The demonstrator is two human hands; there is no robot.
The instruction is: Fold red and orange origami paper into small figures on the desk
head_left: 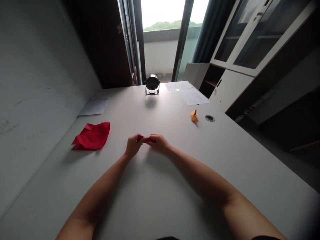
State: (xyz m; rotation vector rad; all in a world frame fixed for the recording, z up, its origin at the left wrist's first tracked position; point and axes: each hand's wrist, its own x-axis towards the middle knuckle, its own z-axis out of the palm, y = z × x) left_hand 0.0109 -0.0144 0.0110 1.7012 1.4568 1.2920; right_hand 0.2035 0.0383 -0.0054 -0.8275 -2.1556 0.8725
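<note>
Both of my hands meet over the middle of the white table point(155, 186). Between them is a small piece of folded red paper point(149, 139), partly hidden by the fingers. My left hand point(133, 145) is closed on its left end, and my right hand point(159, 142) grips its right end. To the left lies a larger sheet of creased red paper point(92, 136), partly unfolded with raised folds. Beyond my right hand, a small folded orange paper figure point(194, 116) stands on the table.
A small round black device on a metal stand point(152, 84) is at the far edge. Printed papers point(192, 95) lie at the back right, and another sheet point(94, 106) by the left wall. A round cable hole point(209, 118) is at the right. Cabinets point(235, 83) stand beyond.
</note>
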